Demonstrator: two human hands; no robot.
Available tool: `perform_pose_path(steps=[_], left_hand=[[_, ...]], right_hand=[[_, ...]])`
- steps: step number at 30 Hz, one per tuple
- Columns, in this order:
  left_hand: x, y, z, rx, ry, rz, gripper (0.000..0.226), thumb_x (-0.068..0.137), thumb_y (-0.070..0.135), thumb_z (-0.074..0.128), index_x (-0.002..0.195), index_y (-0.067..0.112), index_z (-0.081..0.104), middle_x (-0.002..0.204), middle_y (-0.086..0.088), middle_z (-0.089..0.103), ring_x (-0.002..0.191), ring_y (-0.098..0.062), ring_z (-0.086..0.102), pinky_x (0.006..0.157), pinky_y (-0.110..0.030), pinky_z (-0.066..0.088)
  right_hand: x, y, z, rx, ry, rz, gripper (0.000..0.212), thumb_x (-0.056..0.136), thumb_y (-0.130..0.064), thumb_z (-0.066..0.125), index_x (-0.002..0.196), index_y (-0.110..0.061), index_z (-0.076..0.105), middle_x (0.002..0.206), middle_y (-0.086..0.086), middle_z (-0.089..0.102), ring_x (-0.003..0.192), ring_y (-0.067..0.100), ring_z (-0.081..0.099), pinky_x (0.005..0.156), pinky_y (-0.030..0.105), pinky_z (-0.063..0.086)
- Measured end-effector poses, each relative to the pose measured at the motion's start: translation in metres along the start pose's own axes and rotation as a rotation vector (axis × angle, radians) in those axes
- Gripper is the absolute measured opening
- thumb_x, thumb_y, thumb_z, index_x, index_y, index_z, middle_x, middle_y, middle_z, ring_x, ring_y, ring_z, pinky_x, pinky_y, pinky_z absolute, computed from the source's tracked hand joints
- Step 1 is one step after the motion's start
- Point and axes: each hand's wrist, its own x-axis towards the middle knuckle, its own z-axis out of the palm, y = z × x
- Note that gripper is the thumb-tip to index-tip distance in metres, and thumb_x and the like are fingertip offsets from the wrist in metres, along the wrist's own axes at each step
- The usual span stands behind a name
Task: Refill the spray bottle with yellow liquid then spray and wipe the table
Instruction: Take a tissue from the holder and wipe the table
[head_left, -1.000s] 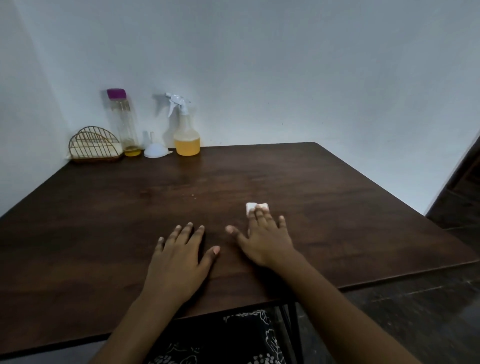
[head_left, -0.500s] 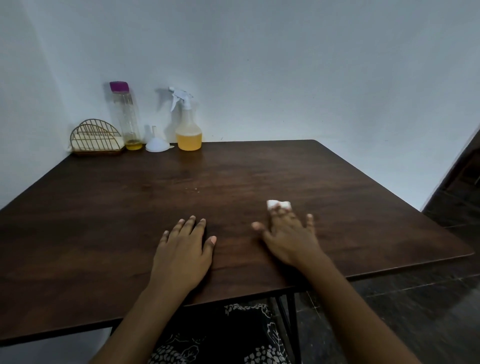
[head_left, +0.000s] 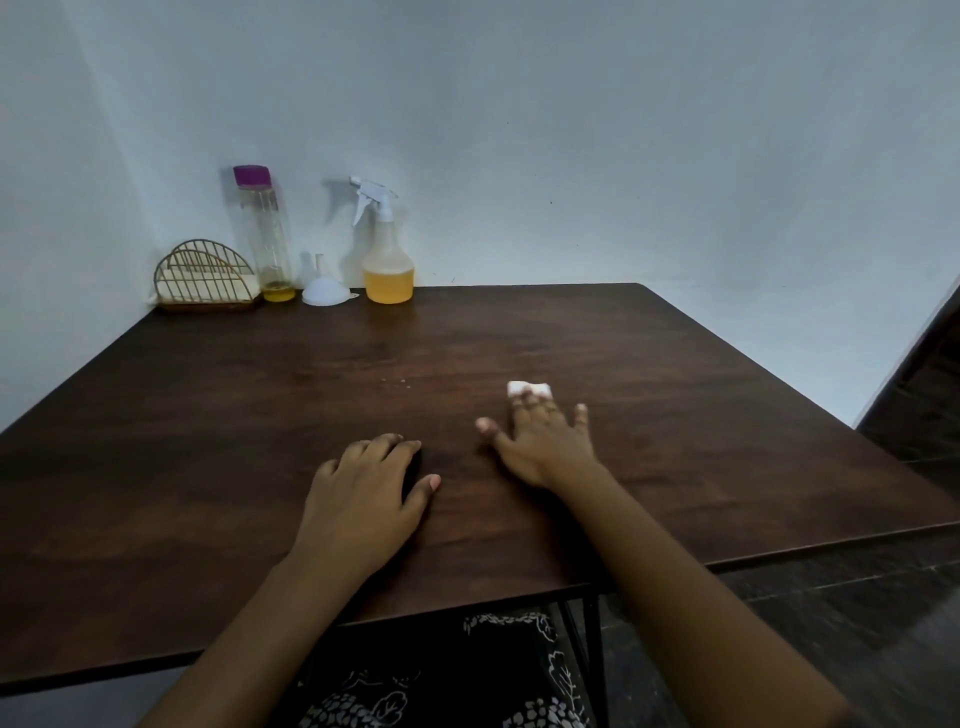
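My right hand (head_left: 545, 441) lies flat on the dark wooden table (head_left: 208, 441), its straight fingers pressing a small white wad of tissue (head_left: 529, 387) against the top. To its left, my left hand (head_left: 366, 493) rests palm-down on the wood with the fingertips bent a little, holding nothing. At the back left, by the wall, stands the spray bottle (head_left: 387, 260) with a white trigger head and yellow liquid in its lower third. Beside it are an upturned white funnel (head_left: 323, 288) and a tall clear bottle (head_left: 265, 234) with a purple cap and a little yellow liquid at its bottom.
A gold wire napkin holder (head_left: 205, 278) sits in the far left corner against the wall. A few pale crumbs (head_left: 395, 382) lie mid-table. The near table edge runs just above my patterned lap; dark floor lies to the right.
My right hand slid the tissue to the right across the table, then a little back to the left. My left hand's fingers have bent slightly.
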Motion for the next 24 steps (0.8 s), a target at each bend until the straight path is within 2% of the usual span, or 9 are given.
perform_pose_path(steps=[2,4,8,11,16,18,22,24], left_hand=[[-0.002,0.000,0.002,0.008,0.004,-0.012,0.054,0.093,0.058,0.028,0.142,0.034,0.034,0.151,0.010,0.032,0.137,-0.011,0.030,0.104,-0.034,0.031],[-0.002,-0.003,0.002,0.002,-0.008,-0.017,0.056,0.093,0.059,0.027,0.143,0.034,0.032,0.152,0.008,0.030,0.139,-0.012,0.027,0.106,-0.036,0.029],[0.004,-0.011,-0.002,0.004,-0.060,-0.006,0.065,0.089,0.066,0.026,0.145,0.033,0.027,0.154,0.005,0.027,0.141,-0.015,0.023,0.108,-0.038,0.027],[0.011,-0.022,-0.007,0.024,-0.099,0.008,0.070,0.086,0.070,0.026,0.145,0.032,0.027,0.154,0.004,0.026,0.140,-0.016,0.024,0.107,-0.037,0.030],[0.010,-0.028,-0.004,0.040,-0.084,0.027,0.073,0.084,0.072,0.022,0.145,0.032,0.028,0.153,0.006,0.028,0.139,-0.014,0.026,0.105,-0.035,0.031],[0.010,-0.029,-0.004,0.036,-0.066,0.033,0.074,0.083,0.073,0.020,0.145,0.032,0.029,0.153,0.007,0.029,0.139,-0.013,0.027,0.105,-0.034,0.031],[0.011,-0.030,-0.004,0.033,-0.066,0.040,0.074,0.083,0.073,0.020,0.145,0.033,0.028,0.153,0.007,0.029,0.139,-0.013,0.027,0.105,-0.034,0.031],[0.013,-0.029,-0.006,0.046,-0.081,0.052,0.073,0.084,0.073,0.022,0.145,0.032,0.029,0.152,0.006,0.030,0.138,-0.014,0.028,0.104,-0.034,0.032]], right_hand=[[0.004,-0.019,0.008,-0.009,-0.012,-0.097,0.084,0.085,-0.073,0.008,0.150,-0.020,0.001,0.159,-0.002,-0.002,0.146,0.014,-0.004,0.111,0.052,-0.014],[0.011,-0.010,0.005,0.002,-0.009,-0.094,0.081,0.086,-0.072,0.008,0.150,-0.023,0.002,0.159,-0.005,-0.001,0.146,0.013,-0.003,0.110,0.054,-0.013],[0.025,0.042,-0.011,-0.008,0.009,0.125,0.081,0.087,-0.071,0.009,0.150,-0.022,0.000,0.159,-0.003,-0.002,0.145,0.014,-0.006,0.111,0.057,-0.010],[0.033,0.039,-0.014,-0.023,-0.014,0.216,0.085,0.086,-0.073,0.006,0.150,-0.017,-0.003,0.159,0.001,-0.006,0.145,0.017,-0.009,0.110,0.056,-0.012],[0.045,-0.023,0.003,-0.037,-0.049,-0.042,0.084,0.085,-0.073,0.007,0.150,-0.020,0.000,0.159,-0.002,-0.004,0.145,0.016,-0.007,0.109,0.054,-0.016],[0.053,-0.015,-0.003,-0.020,-0.060,-0.053,0.081,0.086,-0.072,0.007,0.150,-0.023,-0.001,0.158,-0.004,-0.004,0.145,0.015,-0.007,0.109,0.055,-0.016],[0.064,0.039,-0.019,-0.029,-0.025,0.175,0.081,0.086,-0.072,0.007,0.150,-0.023,-0.003,0.159,-0.003,-0.004,0.145,0.015,-0.007,0.110,0.057,-0.013],[0.068,0.040,-0.021,-0.039,-0.033,0.248,0.084,0.086,-0.072,0.006,0.150,-0.019,-0.004,0.158,0.000,-0.006,0.145,0.018,-0.008,0.110,0.057,-0.012]])
